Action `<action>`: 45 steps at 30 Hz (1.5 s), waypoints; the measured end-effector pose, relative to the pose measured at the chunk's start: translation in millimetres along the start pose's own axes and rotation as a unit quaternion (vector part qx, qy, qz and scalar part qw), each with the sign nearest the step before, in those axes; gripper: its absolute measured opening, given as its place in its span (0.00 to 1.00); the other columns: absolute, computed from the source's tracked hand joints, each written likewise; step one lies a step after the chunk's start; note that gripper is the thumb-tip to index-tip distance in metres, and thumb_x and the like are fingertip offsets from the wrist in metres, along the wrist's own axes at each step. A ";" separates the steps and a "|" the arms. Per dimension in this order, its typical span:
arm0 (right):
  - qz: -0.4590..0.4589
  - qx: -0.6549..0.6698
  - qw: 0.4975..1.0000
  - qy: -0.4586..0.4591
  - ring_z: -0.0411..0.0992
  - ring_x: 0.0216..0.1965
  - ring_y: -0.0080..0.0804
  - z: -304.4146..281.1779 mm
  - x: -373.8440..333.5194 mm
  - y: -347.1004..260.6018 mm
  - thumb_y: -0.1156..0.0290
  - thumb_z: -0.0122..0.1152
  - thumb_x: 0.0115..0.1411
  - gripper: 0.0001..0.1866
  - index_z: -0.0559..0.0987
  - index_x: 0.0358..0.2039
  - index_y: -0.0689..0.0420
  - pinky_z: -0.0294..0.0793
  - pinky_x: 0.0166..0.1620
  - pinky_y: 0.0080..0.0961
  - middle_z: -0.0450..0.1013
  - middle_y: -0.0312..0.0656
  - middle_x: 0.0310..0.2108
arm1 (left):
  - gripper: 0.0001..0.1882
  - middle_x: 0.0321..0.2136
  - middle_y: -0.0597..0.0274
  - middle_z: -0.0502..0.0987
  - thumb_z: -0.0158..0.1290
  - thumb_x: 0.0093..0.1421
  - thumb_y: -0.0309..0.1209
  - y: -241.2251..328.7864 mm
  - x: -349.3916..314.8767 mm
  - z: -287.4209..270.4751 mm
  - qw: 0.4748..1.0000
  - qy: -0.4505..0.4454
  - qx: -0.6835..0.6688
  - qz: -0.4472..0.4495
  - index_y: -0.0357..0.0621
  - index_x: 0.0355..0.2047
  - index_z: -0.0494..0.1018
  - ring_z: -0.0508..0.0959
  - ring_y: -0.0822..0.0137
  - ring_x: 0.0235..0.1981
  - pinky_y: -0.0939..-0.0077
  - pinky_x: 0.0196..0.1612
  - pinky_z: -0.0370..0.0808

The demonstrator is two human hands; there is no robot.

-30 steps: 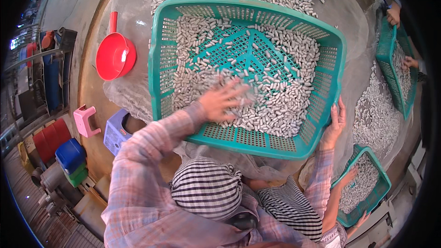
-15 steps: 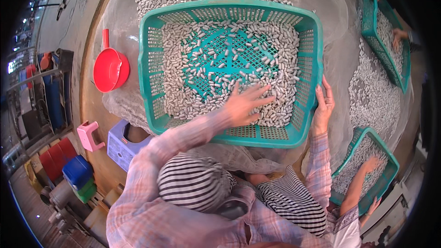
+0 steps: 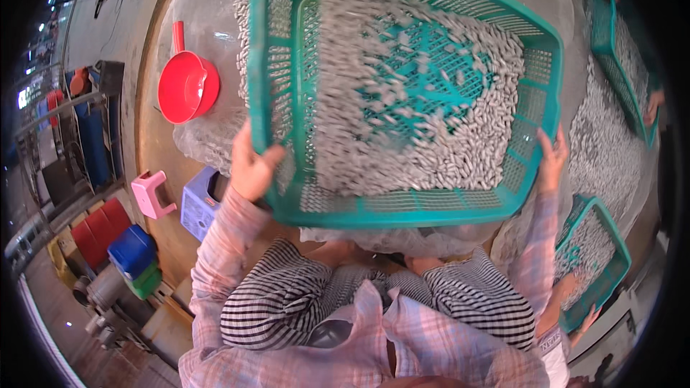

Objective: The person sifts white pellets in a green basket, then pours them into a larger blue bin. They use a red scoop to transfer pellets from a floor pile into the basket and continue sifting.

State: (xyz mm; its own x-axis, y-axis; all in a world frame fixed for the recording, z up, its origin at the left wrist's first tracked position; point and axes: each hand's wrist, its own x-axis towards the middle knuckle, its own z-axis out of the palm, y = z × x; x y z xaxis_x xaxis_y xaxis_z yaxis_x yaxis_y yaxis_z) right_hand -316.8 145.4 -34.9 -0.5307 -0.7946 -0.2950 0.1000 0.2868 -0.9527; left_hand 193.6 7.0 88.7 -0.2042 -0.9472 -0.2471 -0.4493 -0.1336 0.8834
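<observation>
A large green plastic mesh basket (image 3: 388, 217) is tilted in front of me, with its left side raised. My left hand (image 3: 253, 167) is closed on the left rim near the close corner, thumb on the inner side. On the opposite side, my right hand (image 3: 552, 162) grips the right rim. Inside lie many small whitish, capsule-shaped pieces (image 3: 460, 162); those toward the left are blurred by motion. A bare patch of green mesh bottom shows among them. More of the same pieces (image 3: 248, 29) lie on the sheet beyond the basket.
To the left are a red dipper (image 3: 188, 88), a pink stool (image 3: 152, 194) and a purple stool (image 3: 200, 203). At right, other people's hands work at green baskets (image 3: 611, 273), near a spread of pale pieces (image 3: 600, 126). Clear plastic sheeting (image 3: 208, 133) lies underneath.
My left hand has left the pieces and taken hold of the left rim. The basket has shifted up and right and tilted; pieces inside are sliding. The dipper appears slightly higher and farther right.
</observation>
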 end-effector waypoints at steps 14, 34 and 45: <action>-0.149 -0.062 0.985 -0.068 0.69 0.45 0.17 107.6 -37.8 -118.1 0.80 0.48 0.63 0.26 0.60 0.62 0.67 0.67 0.45 0.13 0.62 0.44 0.61 | 0.44 0.68 0.48 0.35 0.51 0.58 0.47 -81.7 83.1 152.6 0.921 -0.104 0.339 0.163 0.52 0.68 0.42 0.34 0.41 0.68 0.38 0.64 0.32; -0.124 -0.033 0.991 -0.034 0.62 0.26 0.06 90.9 -4.2 -113.1 0.79 0.53 0.61 0.23 0.68 0.58 0.63 0.61 0.28 0.07 0.72 0.36 0.49 | 0.35 0.65 0.47 0.49 0.55 0.52 0.53 -31.4 142.8 244.4 0.938 -0.038 0.252 0.233 0.64 0.60 0.64 0.49 0.36 0.63 0.33 0.62 0.40; -0.121 -0.053 0.991 -0.036 0.68 0.45 0.21 91.8 1.6 -164.7 0.77 0.52 0.62 0.23 0.67 0.58 0.66 0.65 0.48 0.17 0.72 0.45 0.48 | 0.34 0.65 0.53 0.51 0.56 0.49 0.53 -35.2 59.8 200.9 0.805 -0.236 0.410 0.357 0.70 0.59 0.65 0.43 0.43 0.67 0.34 0.62 0.33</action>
State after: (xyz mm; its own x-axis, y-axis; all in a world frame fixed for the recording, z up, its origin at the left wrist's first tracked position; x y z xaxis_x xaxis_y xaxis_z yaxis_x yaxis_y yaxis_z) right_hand -256.9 47.8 114.9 -0.4667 -0.8819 -0.0671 -0.1129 0.1347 -0.9844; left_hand 22.4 13.6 -37.2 -0.8861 -0.4550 -0.0885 -0.4548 0.8166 0.3555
